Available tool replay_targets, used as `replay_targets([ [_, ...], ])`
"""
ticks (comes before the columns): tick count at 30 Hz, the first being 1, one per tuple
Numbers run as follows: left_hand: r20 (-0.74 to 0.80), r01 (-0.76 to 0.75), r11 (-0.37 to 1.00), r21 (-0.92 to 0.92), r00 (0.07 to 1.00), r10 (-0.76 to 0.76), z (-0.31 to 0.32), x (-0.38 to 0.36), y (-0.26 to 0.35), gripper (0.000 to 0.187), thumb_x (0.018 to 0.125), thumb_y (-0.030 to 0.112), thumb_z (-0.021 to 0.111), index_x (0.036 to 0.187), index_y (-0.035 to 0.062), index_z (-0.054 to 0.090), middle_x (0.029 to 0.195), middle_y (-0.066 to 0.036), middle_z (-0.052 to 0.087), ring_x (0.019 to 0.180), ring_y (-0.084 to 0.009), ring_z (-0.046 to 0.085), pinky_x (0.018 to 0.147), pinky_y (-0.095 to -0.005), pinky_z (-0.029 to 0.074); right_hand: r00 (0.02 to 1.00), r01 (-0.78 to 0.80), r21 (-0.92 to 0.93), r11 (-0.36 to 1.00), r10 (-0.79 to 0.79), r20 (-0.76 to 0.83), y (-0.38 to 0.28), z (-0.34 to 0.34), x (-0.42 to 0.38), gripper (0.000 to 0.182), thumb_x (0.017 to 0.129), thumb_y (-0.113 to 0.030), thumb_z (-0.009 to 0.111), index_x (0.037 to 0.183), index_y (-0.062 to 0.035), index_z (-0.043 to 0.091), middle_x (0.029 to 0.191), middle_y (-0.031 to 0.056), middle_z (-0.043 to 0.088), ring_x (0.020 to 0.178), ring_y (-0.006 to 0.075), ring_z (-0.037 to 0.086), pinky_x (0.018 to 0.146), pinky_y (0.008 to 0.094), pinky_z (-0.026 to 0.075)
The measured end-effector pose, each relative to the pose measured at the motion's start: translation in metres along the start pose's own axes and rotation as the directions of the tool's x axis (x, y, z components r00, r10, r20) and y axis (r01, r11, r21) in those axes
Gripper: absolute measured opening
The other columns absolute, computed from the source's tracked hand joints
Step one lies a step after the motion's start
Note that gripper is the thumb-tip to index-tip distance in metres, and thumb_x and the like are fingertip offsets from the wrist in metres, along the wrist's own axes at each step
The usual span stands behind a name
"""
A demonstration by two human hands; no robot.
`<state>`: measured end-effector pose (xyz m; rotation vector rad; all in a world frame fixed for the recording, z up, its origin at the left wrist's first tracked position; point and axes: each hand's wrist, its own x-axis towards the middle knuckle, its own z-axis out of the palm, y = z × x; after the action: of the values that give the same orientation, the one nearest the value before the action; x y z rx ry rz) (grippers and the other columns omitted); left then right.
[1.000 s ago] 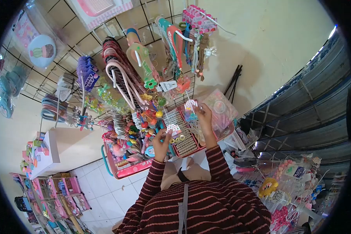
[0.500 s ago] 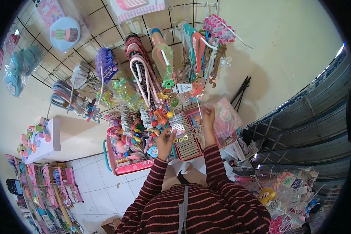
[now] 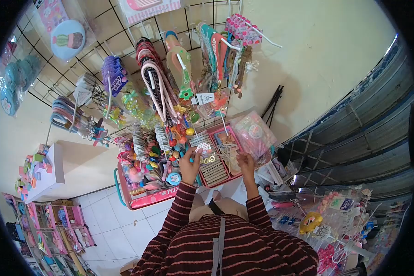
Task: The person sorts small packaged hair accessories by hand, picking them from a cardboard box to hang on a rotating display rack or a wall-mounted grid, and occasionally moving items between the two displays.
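Note:
My left hand (image 3: 189,167) is closed on a small white card with a dark-pink pattern (image 3: 203,147), pinched between thumb and fingers above the display box. Small yellow rings (image 3: 209,159) show just below the card. My right hand (image 3: 246,165) is beside the red-edged compartment (image 3: 234,171), its fingertips brought together. Whether something thin sits between them cannot be made out. Pale thin strands or sticks (image 3: 227,151) lie in that compartment, left of the hand. A tray with rows of small ring-like pieces (image 3: 214,174) lies between my hands.
Wire grid hooks above carry headbands (image 3: 152,87), purple clips (image 3: 113,73) and bead strings. A red bin of colourful hair accessories (image 3: 156,195) stands left, a clear packet with pastel contents (image 3: 255,133) right. A metal shutter (image 3: 354,138) borders the right side.
My right hand has come down from beside the hook's end, toward my body. My left hand still pinches the card. The whole view has shifted slightly.

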<state>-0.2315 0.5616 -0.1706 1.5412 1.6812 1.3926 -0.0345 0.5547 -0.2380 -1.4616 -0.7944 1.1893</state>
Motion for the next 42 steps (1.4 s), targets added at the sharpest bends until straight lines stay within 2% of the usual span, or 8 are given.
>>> replay_targets([
  [9, -0.110, -0.010, 0.996, -0.092, 0.994, 0.000, 0.023, 0.036, -0.023, 0.019, 0.078, 0.016, 0.052, 0.083, -0.0023, 0.051, 0.058, -0.013, 0.054, 0.050, -0.0196, 0.052, 0.051, -0.0307, 0.040, 0.993, 0.062, 0.056, 0.997, -0.067, 0.099, -0.022, 0.000, -0.010, 0.022, 0.073, -0.006, 0.053, 0.094, -0.0055, 0.050, 0.086, 0.0039, 0.054, 0.080, 0.0127, 0.051, 0.071, 0.0242, 0.040],
  [12, -0.170, -0.042, 0.949, 0.312, 0.980, 0.099, 0.040, 0.064, -0.036, 0.015, 0.079, 0.011, 0.046, 0.079, -0.0036, 0.049, 0.070, -0.018, 0.053, 0.062, -0.0295, 0.051, 0.059, -0.0358, 0.040, 0.988, 0.105, 0.076, 0.992, -0.113, 0.103, -0.026, 0.002, -0.009, 0.022, 0.073, -0.008, 0.051, 0.095, -0.0070, 0.050, 0.088, 0.0021, 0.053, 0.079, 0.0113, 0.050, 0.069, 0.0236, 0.040],
  [13, -0.132, 0.173, 0.965, 0.198, 0.980, -0.148, 0.043, 0.069, -0.036, 0.016, 0.079, 0.011, 0.045, 0.082, -0.0046, 0.049, 0.079, -0.019, 0.053, 0.072, -0.0305, 0.051, 0.062, -0.0358, 0.040, 0.988, 0.088, 0.084, 0.993, -0.098, 0.123, -0.028, -0.002, -0.016, 0.022, 0.073, -0.007, 0.051, 0.095, -0.0065, 0.049, 0.089, 0.0025, 0.053, 0.080, 0.0115, 0.049, 0.070, 0.0233, 0.039],
  [15, -0.192, 0.106, 0.972, 0.210, 0.979, -0.065, 0.069, 0.102, -0.155, 0.016, 0.074, 0.008, 0.050, 0.084, -0.0042, 0.051, 0.064, -0.013, 0.051, 0.057, -0.0248, 0.049, 0.055, -0.0371, 0.039, 0.992, 0.105, 0.090, 0.990, -0.111, 0.066, -0.041, -0.009, -0.036, 0.022, 0.073, -0.005, 0.050, 0.095, -0.0055, 0.049, 0.089, 0.0037, 0.052, 0.081, 0.0119, 0.049, 0.071, 0.0233, 0.039],
  [18, -0.159, 0.069, 0.836, -0.545, 0.970, -0.184, 0.077, 0.068, -0.098, 0.027, 0.083, 0.019, 0.045, 0.095, -0.0053, 0.046, 0.093, -0.007, 0.047, 0.082, -0.0167, 0.042, 0.075, -0.0279, 0.035, 0.995, 0.074, 0.177, 0.982, -0.083, 0.047, -0.034, -0.028, -0.061, 0.023, 0.073, -0.006, 0.052, 0.096, -0.0056, 0.049, 0.089, 0.0032, 0.051, 0.084, 0.0119, 0.048, 0.072, 0.0236, 0.039],
  [21, 0.142, 0.516, 0.677, -0.525, 0.837, -0.528, 0.068, 0.023, -0.090, 0.058, 0.079, 0.034, 0.047, 0.123, 0.0056, 0.023, 0.102, -0.008, 0.039, 0.088, -0.0193, 0.041, 0.079, -0.0338, 0.032, 0.998, 0.062, 0.261, 0.963, -0.060, -0.017, -0.044, -0.053, -0.103, 0.021, 0.074, -0.007, 0.053, 0.095, -0.0057, 0.049, 0.090, 0.0026, 0.050, 0.084, 0.0117, 0.048, 0.073, 0.0234, 0.038],
  [36, 0.554, 0.322, 0.873, -0.366, 0.829, -0.073, -0.012, -0.328, 0.077, 0.051, 0.086, 0.041, 0.029, 0.121, 0.0054, 0.022, 0.110, -0.013, 0.039, 0.085, -0.0206, 0.044, 0.071, -0.0315, 0.037, 0.980, 0.199, 0.241, 0.950, -0.186, -0.076, 0.062, -0.116, -0.345, 0.020, 0.076, -0.015, 0.056, 0.092, -0.0040, 0.052, 0.080, 0.0028, 0.056, 0.077, 0.0089, 0.051, 0.067, 0.0234, 0.042],
  [42, 0.819, 0.343, 0.872, -0.350, 0.564, 0.106, -0.011, -0.369, 0.071, 0.035, 0.086, 0.033, 0.036, 0.104, 0.0032, 0.040, 0.089, -0.008, 0.048, 0.074, -0.0140, 0.048, 0.065, -0.0262, 0.039, 0.923, 0.215, 0.124, 0.969, -0.243, 0.298, -0.004, -0.172, -0.428, 0.019, 0.078, -0.016, 0.054, 0.088, -0.0005, 0.050, 0.087, 0.0056, 0.055, 0.078, 0.0109, 0.050, 0.070, 0.0234, 0.040],
])
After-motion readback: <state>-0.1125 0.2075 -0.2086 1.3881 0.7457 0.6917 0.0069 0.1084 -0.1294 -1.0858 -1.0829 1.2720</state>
